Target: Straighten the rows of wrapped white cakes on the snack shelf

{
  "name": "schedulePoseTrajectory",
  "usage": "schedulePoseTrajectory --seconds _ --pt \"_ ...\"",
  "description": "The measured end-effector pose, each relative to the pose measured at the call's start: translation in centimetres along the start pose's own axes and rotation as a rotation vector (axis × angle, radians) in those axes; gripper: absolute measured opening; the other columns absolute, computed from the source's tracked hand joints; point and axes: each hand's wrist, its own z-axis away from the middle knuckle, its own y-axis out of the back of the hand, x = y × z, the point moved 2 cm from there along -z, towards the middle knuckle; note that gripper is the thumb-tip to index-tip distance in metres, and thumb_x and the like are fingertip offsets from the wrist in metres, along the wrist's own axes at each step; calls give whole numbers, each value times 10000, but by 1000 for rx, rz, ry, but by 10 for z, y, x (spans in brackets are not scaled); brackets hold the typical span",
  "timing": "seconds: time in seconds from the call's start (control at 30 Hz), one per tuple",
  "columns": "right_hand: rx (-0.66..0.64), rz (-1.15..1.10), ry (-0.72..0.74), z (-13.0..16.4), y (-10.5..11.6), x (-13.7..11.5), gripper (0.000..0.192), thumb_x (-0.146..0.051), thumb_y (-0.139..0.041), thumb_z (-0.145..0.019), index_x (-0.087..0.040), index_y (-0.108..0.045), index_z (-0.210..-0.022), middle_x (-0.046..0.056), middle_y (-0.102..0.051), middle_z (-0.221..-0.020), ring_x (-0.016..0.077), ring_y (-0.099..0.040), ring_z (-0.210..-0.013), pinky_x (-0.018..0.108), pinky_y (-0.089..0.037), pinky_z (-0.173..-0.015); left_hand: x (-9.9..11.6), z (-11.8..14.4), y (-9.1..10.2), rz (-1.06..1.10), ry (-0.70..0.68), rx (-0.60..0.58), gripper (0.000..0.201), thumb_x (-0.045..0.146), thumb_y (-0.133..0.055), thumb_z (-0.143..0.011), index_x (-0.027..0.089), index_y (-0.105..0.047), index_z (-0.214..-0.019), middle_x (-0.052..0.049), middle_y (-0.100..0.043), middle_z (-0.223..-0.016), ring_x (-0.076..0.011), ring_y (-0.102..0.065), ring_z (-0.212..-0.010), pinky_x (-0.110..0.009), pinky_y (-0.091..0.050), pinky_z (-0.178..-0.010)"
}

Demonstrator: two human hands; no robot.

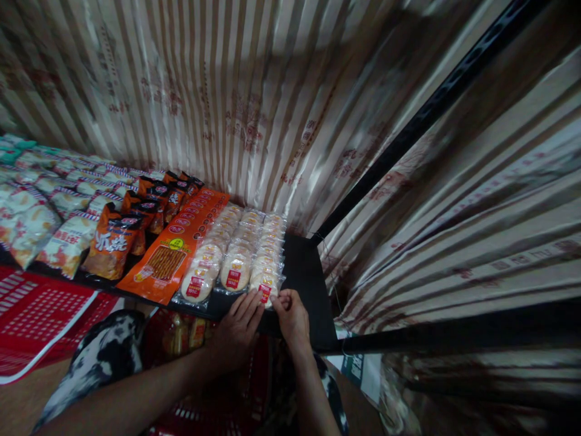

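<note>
Rice cracker packets in clear wrap with red labels lie overlapped in three rows on the black shelf (302, 266). At the front of the right-hand row is a rice cracker packet (262, 284) between my hands. My left hand (238, 333) has its fingers closed together over the packet's lower left edge; its thumb is hidden. My right hand (294, 321) pinches the lower right corner with thumb and forefinger. Left of my hands stands the middle row, with its front packet (235, 271), then the left row's front packet (197, 283).
A large orange snack bag (166, 260) lies left of the crackers, beside orange-and-black snack bags (111, 245) and many white ones (68, 239). Red baskets (45, 315) sit below the shelf. A black metal post (408, 139) rises at the right before a striped curtain (227, 91).
</note>
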Motion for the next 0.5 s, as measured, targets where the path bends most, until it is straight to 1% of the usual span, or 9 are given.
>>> schedulePoseTrajectory --seconds 0.1,0.2,0.33,0.5 --pt "-5 71 -25 1 0 -2 232 -459 -575 -696 -233 -541 -738 7 -646 -661 175 -599 -598 277 -444 -593 -1 0 0 9 9 -10 479 300 -383 -939 48 -469 -1338 -197 -426 -1446 -302 -294 -1401 -432 -298 -1108" --pt "-13 82 -37 0 0 -3 254 -484 -571 -690 -235 -543 -732 7 -642 -654 182 -603 -603 278 -438 -590 -1 0 0 12 -2 -29 495 289 -376 -938 43 -440 -1362 -196 -396 -1467 -291 -268 -1413 -429 -265 -1127" --pt "-6 33 -53 -1 1 -1 314 -533 -591 -655 -230 -553 -732 2 -632 -646 182 -602 -595 282 -447 -589 -2 2 -2 -1 -17 -30 524 255 -393 -916 26 -403 -1387 -204 -355 -1489 -301 -217 -1429 -429 -225 -1144" --pt "5 -105 -47 -3 3 6 402 -584 -648 -608 -219 -554 -750 -13 -607 -613 173 -587 -575 286 -473 -594 -2 3 -5 31 -13 -59 587 244 -407 -890 36 -334 -1434 -191 -285 -1527 -312 -160 -1443 -436 -216 -1149"
